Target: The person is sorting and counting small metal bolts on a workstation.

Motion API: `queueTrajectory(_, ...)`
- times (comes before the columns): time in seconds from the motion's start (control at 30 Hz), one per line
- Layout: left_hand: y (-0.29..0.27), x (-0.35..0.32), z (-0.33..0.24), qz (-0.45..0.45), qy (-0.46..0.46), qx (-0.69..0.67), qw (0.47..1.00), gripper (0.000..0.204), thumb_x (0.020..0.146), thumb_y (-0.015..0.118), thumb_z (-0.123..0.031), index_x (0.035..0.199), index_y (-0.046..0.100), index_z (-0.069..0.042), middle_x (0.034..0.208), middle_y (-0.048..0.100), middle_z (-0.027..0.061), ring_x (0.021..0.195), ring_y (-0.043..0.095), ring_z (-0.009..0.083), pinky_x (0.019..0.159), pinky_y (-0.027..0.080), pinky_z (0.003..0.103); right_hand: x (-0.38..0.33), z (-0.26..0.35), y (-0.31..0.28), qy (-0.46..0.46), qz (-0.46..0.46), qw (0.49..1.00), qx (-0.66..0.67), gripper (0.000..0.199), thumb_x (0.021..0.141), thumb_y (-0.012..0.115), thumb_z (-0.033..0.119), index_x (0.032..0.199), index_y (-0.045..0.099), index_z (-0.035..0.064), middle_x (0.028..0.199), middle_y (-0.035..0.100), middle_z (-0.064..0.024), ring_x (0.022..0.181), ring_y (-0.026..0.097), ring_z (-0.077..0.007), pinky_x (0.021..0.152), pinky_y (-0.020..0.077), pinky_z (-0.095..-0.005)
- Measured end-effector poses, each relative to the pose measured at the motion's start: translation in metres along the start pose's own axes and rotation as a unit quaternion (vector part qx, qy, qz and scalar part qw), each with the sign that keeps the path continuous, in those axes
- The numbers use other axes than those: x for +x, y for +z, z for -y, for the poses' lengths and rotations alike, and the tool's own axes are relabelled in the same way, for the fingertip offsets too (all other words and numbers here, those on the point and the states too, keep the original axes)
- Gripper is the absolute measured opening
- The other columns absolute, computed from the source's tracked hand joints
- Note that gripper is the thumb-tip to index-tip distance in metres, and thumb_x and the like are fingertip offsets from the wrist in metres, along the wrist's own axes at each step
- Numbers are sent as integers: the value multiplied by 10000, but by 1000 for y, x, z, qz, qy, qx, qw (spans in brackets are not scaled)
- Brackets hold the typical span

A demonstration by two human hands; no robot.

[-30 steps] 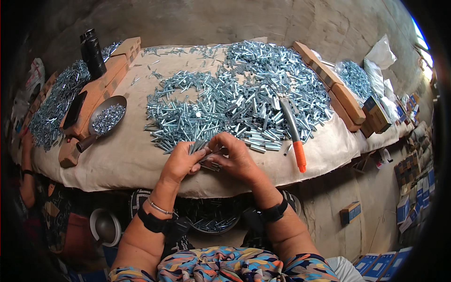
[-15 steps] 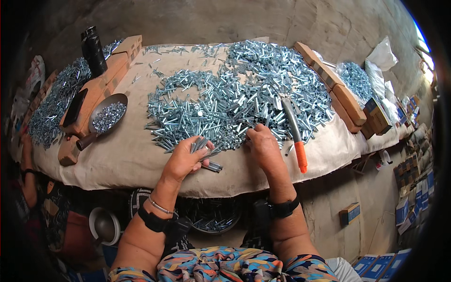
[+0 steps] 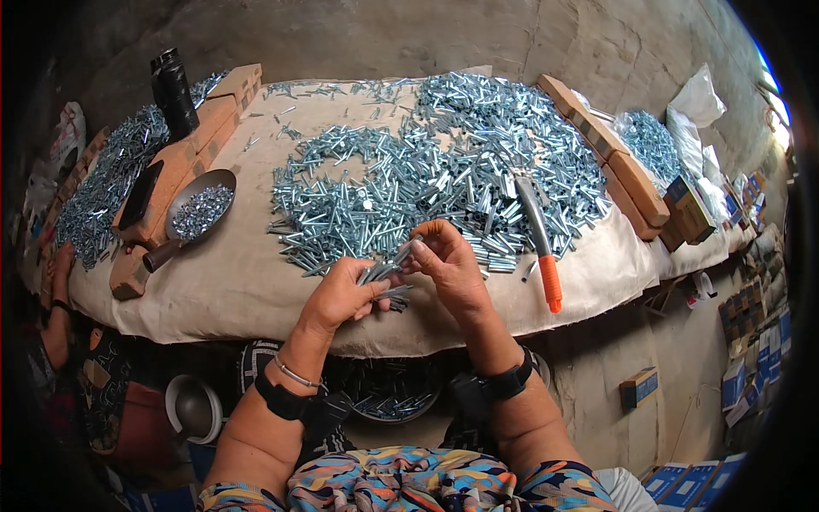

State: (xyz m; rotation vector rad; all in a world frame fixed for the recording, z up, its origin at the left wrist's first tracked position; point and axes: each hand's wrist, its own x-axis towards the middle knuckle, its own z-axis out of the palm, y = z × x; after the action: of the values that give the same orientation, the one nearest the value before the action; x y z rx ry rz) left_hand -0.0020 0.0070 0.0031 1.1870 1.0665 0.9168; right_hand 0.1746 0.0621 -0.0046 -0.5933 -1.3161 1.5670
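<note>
My left hand (image 3: 339, 294) is closed round a bunch of slim metal bolts (image 3: 375, 274) above the near edge of the cloth-covered table. Against the right end of that bunch, my right hand (image 3: 450, 271) is pinched at the fingertips on what looks like a bolt; the fingers partly hide it. Just beyond both hands spreads a large heap of shiny bolts (image 3: 341, 213), with short metal tubes (image 3: 499, 213) mixed in toward the right. To the right of my right hand lies a curved metal tool with an orange handle (image 3: 549, 286).
Bricks (image 3: 627, 183) wall the heap on the right, and more bricks (image 3: 192, 149) on the left carry a black bottle (image 3: 174, 98) and a phone (image 3: 142, 194). A pan of small metal parts (image 3: 201, 210) leans there. Another person's hand (image 3: 60, 264) is at far left.
My right hand has come away from the heap, leftward and nearer, to meet the bunch in my left hand. My left hand has stayed nearly in place, still gripping the bolts.
</note>
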Motion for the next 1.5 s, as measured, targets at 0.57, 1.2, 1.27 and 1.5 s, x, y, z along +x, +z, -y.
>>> queueTrajectory(0.57, -1, 0, 6, -3, 28, -62, 998, 152, 861, 546, -91, 929, 589, 37, 642, 588, 61, 403, 386, 17, 357, 286, 153, -2, 2, -3, -10, 45, 998, -52, 141, 852, 571, 25, 979, 513, 7, 818, 575, -25, 722, 565, -85, 653, 464, -223)
queueTrajectory(1.2, -14, 3, 11, -60, 49, -226, 971, 135, 883, 556, -115, 912, 541, 16, 671, 554, 55, 419, 379, 29, 366, 272, 147, -2, 0, -5, -40, -35, 912, -406, 137, 801, 633, 137, 801, 575, 13, 687, 568, -107, 577, 524, -173, 543, 424, -303)
queueTrajectory(1.27, -15, 4, 13, -58, 62, -229, 970, 136, 886, 550, -116, 907, 537, 18, 673, 554, 65, 419, 379, 33, 361, 267, 149, -6, -4, -5, -149, -19, 794, -590, 116, 764, 631, 124, 791, 570, 29, 751, 561, -142, 656, 565, -295, 602, 451, -373)
queueTrajectory(1.5, -12, 5, 12, -74, 71, -212, 972, 121, 887, 543, -103, 922, 515, 10, 686, 562, 72, 428, 387, 29, 359, 272, 151, -11, -2, 9, -135, 23, 763, -632, 119, 742, 562, 76, 841, 502, 49, 779, 522, -144, 763, 544, -349, 641, 444, -429)
